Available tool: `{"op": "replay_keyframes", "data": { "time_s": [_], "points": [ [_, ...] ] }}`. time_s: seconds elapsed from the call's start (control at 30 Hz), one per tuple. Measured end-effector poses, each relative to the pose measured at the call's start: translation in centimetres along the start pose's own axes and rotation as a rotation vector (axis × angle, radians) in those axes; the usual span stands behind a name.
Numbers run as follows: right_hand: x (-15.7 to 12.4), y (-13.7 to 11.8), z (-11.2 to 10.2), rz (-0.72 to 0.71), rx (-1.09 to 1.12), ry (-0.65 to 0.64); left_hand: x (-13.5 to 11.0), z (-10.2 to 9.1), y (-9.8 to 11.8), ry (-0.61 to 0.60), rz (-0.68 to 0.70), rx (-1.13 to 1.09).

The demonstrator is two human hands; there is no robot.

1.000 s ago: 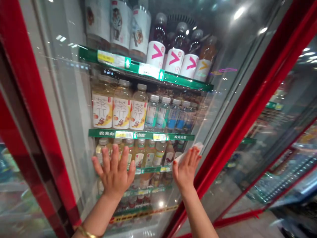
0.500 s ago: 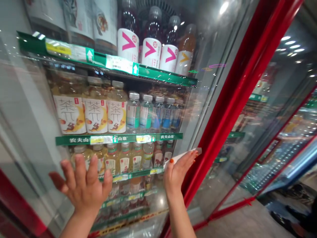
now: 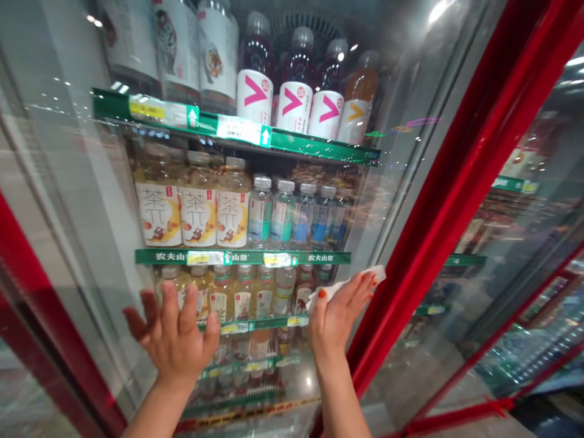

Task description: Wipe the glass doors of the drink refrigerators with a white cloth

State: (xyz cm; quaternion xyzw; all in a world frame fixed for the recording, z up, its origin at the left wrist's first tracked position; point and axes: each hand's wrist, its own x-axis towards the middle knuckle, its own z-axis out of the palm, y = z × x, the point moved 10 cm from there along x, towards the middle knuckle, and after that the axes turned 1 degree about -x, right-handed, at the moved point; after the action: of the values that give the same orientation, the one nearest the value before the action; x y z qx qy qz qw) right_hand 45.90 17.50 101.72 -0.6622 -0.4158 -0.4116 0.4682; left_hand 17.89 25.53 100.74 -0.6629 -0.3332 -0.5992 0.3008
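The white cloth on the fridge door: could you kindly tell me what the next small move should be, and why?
I would probably slide the white cloth across the glass door, away from the red frame. The right hand holds it against the glass right beside that frame, while the left hand is spread open, holding nothing.

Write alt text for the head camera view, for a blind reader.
A right hand holds a white cloth against the glass door of a red-framed drinks cooler, beside the raised left hand. Bottled drinks stand on shelves behind.
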Motion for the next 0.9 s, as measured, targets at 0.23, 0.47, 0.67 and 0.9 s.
{"op": "replay_keyframes", "data": {
  "time_s": [0.23,0.47,0.67,0.9],
  "points": [
    [-4.9,-8.5,0.6,-0.514,0.022,-0.042,0.2,-0.2,0.4,0.0,0.02,-0.004],
    [-2.1,2.4,0.3,0.051,-0.018,-0.044,0.3,-0.3,0.5,0.017,0.01,0.007],
    [-5.0,-7.6,1.1,-0.414,0.01,-0.04,0.4,-0.3,0.5,0.009,0.033,0.011],
    [-1.4,0.5,-0.2,-0.004,-0.044,-0.031,-1.5,1.0,-2.1,-0.068,-0.119,-0.116]
  ]
}}
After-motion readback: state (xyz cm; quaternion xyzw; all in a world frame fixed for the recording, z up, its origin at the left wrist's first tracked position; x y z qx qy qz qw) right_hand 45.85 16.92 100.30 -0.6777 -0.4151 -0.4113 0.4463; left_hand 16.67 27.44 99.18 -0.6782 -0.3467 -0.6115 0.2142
